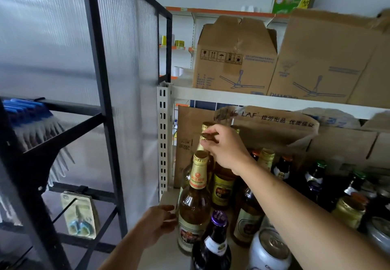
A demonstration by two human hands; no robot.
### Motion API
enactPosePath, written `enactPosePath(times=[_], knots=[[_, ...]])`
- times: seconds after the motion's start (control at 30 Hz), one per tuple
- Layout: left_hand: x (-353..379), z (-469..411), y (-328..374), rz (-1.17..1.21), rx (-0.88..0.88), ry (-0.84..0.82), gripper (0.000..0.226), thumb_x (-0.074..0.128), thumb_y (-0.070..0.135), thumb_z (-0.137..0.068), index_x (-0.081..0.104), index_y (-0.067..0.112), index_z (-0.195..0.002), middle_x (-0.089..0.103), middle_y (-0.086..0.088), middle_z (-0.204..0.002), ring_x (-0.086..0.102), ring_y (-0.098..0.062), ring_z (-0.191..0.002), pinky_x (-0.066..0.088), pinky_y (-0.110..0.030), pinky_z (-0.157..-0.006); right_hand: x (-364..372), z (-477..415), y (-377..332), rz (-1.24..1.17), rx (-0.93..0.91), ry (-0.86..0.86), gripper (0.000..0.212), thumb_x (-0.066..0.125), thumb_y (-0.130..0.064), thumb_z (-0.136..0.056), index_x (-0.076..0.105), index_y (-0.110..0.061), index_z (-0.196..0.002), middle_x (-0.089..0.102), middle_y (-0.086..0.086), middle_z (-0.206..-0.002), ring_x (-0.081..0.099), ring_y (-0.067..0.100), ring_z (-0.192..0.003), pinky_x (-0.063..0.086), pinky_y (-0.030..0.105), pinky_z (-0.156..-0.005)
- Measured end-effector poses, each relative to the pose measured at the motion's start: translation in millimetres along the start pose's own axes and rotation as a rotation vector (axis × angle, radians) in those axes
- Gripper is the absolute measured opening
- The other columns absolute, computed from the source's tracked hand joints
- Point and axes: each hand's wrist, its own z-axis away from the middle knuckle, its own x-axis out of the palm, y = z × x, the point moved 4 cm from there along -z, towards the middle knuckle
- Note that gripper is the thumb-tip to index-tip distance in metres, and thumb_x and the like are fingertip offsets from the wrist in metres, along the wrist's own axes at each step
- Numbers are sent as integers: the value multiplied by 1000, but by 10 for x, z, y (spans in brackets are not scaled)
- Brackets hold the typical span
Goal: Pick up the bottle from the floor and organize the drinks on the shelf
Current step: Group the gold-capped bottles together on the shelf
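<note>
Several drink bottles stand on the white shelf (166,198). My right hand (223,147) pinches the gold cap of a tall amber bottle (203,143) in the back row. In front of it stands a gold-foiled amber bottle (194,202); my left hand (158,223) touches its left side with loosely curled fingers. A dark bottle with a purple cap (217,240) and a white can (270,250) sit at the front edge. More amber bottles (223,187) and dark bottles (316,176) fill the shelf to the right.
Cardboard boxes (274,126) stand behind the bottles, and fan boxes (236,58) sit on the shelf above. A perforated white upright (163,138) borders the shelf's left side. A black metal rack (99,79) with brushes and packaged scissors stands to the left.
</note>
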Motion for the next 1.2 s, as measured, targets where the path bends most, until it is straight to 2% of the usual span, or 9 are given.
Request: enactPosePath(times=[0.13,0.3,0.5,0.7,0.8,0.9,0.97,1.03,1.2], knots=[[56,-27,-9,28,-6,7,25,47,-5,-89,61,-11,-109,68,-25,-107,64,-38,-104,52,-47,-93,-114,88,64,-7,10,61,17,67,-22,-88,57,-26,-101,66,1,-110,64,18,-101,56,41,-88],[163,24,-11,21,-10,12,19,52,-9,-85,65,-13,-98,71,-23,-98,67,-34,-94,56,-41,-82,-111,116,46,12,9,77,25,66,-21,-90,60,-19,-114,65,2,-115,62,14,-101,55,36,-87],[230,124,-1,37,-35,-75,20,54,-9,-84,68,-8,-98,74,-17,-98,65,-32,-103,49,-43,-97,-88,80,5,71,-15,63,32,64,-21,-90,59,-17,-121,63,3,-122,59,17,-113,52,34,-92],[269,141,-14,-13,-6,-78,26,48,-10,-86,71,-8,-96,72,-21,-101,65,-30,-92,50,-39,-95,-74,65,24,93,-56,66,29,65,-21,-90,61,-16,-118,65,0,-117,60,14,-110,47,19,-79],[307,143,-23,-104,35,-91,32,42,-12,-86,73,-5,-95,72,-22,-100,64,-32,-97,50,-43,-97,-85,61,45,117,-75,66,31,65,-23,-90,61,-15,-119,65,2,-119,59,16,-112,44,18,-79],[293,132,-4,-190,62,-84,31,44,-11,-86,74,-3,-91,72,-23,-99,63,-30,-89,50,-43,-95,-78,60,72,112,-87,46,36,64,-25,-90,60,-14,-125,62,3,-126,55,15,-116,39,14,-80],[276,130,5,-224,69,-104,30,46,-10,-86,75,-1,-91,72,-22,-99,62,-27,-88,50,-41,-94,-25,64,71,81,-89,3,39,62,-22,-92,57,-15,-129,60,4,-130,54,16,-120,43,19,-88],[273,134,-5,-225,64,-139,31,46,-12,-86,74,-1,-94,72,-20,-100,63,-27,-89,50,-39,-94,18,66,64,32,-75,-25,39,59,-16,-93,55,-14,-132,59,6,-132,55,20,-122,47,33,-100],[274,140,-31,-238,75,-136,35,43,-16,-84,73,-1,-95,73,-19,-97,65,-27,-89,53,-37,-91,21,51,36,-5,-59,-32,35,58,-7,-93,56,-11,-128,61,9,-128,57,22,-118,48,44,-101]])
